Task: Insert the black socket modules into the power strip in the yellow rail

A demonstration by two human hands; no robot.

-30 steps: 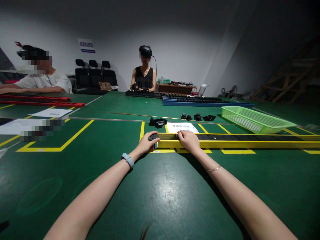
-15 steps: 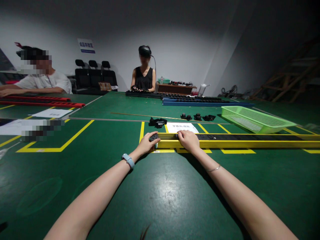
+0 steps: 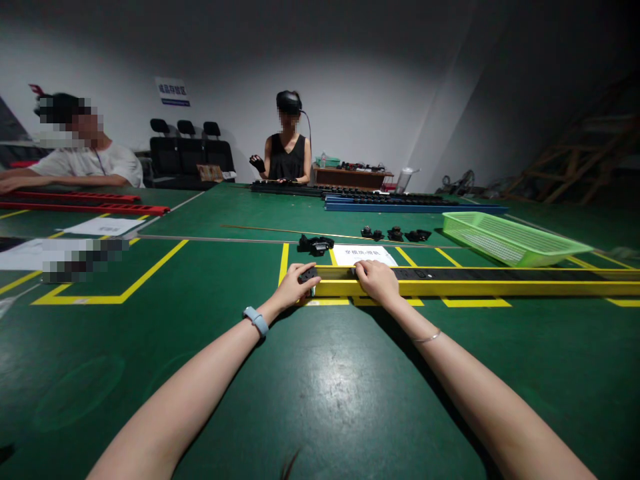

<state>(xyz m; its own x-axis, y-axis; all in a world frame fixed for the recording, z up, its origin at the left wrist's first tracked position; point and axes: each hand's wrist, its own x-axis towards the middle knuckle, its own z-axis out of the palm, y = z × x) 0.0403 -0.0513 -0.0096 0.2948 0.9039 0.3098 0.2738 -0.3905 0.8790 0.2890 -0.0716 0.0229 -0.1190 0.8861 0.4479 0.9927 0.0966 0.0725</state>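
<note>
A long yellow rail (image 3: 460,288) with a black inner strip lies across the green table, running off to the right. At its left end, my left hand (image 3: 294,285) pinches a small black module (image 3: 309,274) between thumb and fingers, right against the rail's opening. My right hand (image 3: 378,281) is wrapped over the rail a little further right, fingers curled on its top. Just behind the rail's end lies a pile of black modules (image 3: 316,245). A white printed sheet (image 3: 364,255) lies behind my right hand.
Several black modules (image 3: 395,234) and a thin rod (image 3: 270,230) lie farther back. A green basket (image 3: 510,240) stands at right. Blue rails (image 3: 415,204) lie across the table before a co-worker (image 3: 289,157). Another person (image 3: 95,157) sits by red rails (image 3: 85,207) at left.
Both my hands and the rail have kept their places. The co-worker across the table has raised one gloved hand off the dark rails.
</note>
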